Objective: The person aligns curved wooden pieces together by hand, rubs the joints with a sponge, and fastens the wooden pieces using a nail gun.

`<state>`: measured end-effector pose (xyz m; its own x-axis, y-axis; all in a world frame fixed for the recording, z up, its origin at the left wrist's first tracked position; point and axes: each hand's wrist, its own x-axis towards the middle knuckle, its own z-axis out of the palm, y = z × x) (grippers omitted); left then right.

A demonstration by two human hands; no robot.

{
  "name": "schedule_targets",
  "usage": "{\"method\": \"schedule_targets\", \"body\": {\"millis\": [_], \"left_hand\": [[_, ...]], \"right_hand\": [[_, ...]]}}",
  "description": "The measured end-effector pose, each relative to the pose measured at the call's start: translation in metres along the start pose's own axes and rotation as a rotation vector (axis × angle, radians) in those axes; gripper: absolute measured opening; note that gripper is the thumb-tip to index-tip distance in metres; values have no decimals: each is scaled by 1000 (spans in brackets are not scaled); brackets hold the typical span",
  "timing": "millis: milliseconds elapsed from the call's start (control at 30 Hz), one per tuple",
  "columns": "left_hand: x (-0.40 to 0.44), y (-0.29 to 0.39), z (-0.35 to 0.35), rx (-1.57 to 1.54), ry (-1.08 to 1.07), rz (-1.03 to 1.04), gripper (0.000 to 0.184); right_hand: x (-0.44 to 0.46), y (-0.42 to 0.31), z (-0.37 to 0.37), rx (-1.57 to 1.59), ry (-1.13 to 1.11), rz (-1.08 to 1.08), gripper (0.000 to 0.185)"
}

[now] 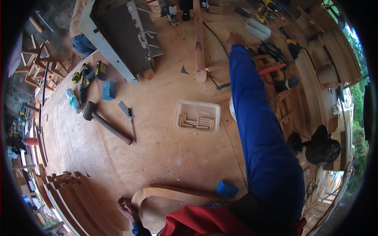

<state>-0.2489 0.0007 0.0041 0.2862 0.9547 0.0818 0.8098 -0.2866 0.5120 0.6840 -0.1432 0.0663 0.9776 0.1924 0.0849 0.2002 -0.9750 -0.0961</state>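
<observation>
My left hand (128, 209) is at the lower left, its fingers curled together against the rounded end of a curved wooden piece (169, 192); what they hold, if anything, is hidden. Far forward reaches my right hand (234, 40), beyond the blue sleeve, beside a small piece of light wood and near a translucent tray (258, 30). Its fingers are too small and blurred to read. Between the hands, a clear plastic box (197, 105) holds several wooden dowels (202, 123). A blue block (227, 189) lies near my body.
A mallet (108, 124), a pen (131, 124), a cordless drill (84, 82), a bottle (73, 100) and another blue block (108, 90) lie left. A metal-framed machine (122, 35) stands behind them. Wooden strips (78, 196) are stacked lower left, a fan (323, 151) right. Another person (82, 44) is upper left.
</observation>
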Motion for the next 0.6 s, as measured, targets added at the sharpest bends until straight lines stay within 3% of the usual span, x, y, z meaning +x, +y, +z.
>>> {"method": "schedule_targets", "body": {"millis": [67,133,333,433,600], "left_hand": [[-1,-5,0,5,5,-1,56],[0,-7,3,0,26,-3,55],[-2,-17,-5,2,-12,6,50],[-1,-16,0,29,-43,24,49],[-1,-8,0,24,-10,6,52]], "right_hand": [[26,-4,8,-46,-46,120,60],[34,-3,13,-206,-64,89,51],[78,23,50,-117,154,77,32],[97,26,59,-276,117,74,31],[75,25,36,-148,62,51,38]]}}
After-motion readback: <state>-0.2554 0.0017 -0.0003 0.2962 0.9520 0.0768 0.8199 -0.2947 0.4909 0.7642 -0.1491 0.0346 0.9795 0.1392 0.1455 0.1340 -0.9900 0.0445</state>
